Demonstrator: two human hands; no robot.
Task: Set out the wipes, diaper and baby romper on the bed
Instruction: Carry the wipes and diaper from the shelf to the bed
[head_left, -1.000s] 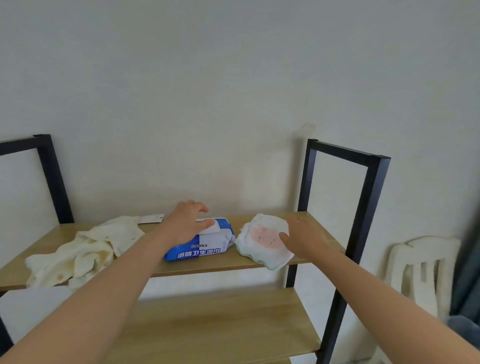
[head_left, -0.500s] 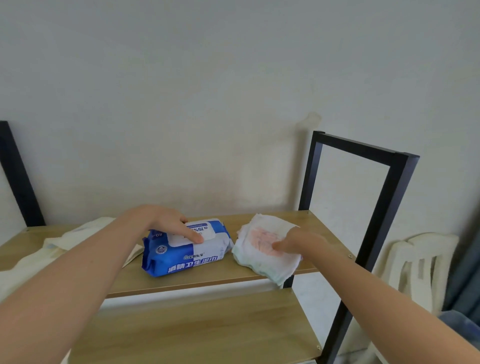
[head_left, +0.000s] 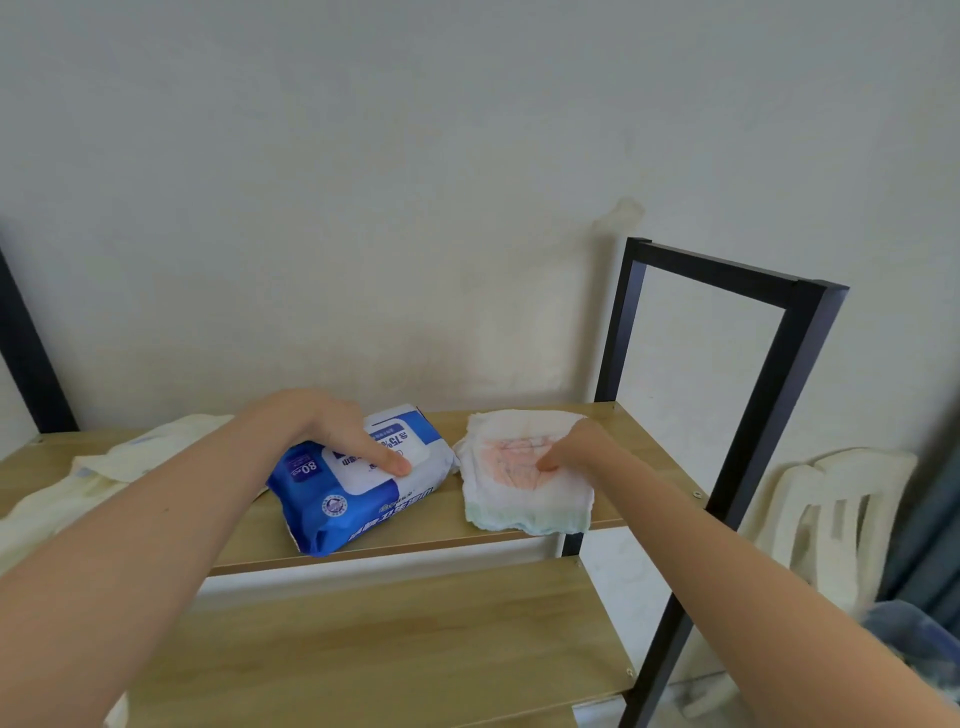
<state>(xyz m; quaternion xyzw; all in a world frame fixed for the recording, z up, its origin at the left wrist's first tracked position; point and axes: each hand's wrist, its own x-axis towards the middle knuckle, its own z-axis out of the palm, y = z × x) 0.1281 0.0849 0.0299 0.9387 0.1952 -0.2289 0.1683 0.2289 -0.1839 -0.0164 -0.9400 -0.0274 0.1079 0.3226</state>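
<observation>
A blue and white pack of wipes (head_left: 358, 499) lies tilted on the upper wooden shelf (head_left: 426, 525), its near end over the front edge. My left hand (head_left: 332, 431) grips it from above, thumb on the white lid. To its right sits a folded white diaper (head_left: 519, 493) with a pink print. My right hand (head_left: 576, 452) clasps the diaper's right side, thumb pressed on top. A cream baby romper (head_left: 98, 478) lies crumpled at the shelf's left end, partly hidden behind my left arm.
The shelf unit has a black metal frame (head_left: 753, 415) on the right and a lower wooden shelf (head_left: 405, 644). A pale wall stands close behind. A white plastic chair (head_left: 831, 514) and dark blue fabric (head_left: 919, 644) are at the far right.
My left hand has closed over the wipes pack and turned it toward the shelf's front edge. My right hand has tightened on the diaper. The view shifted right.
</observation>
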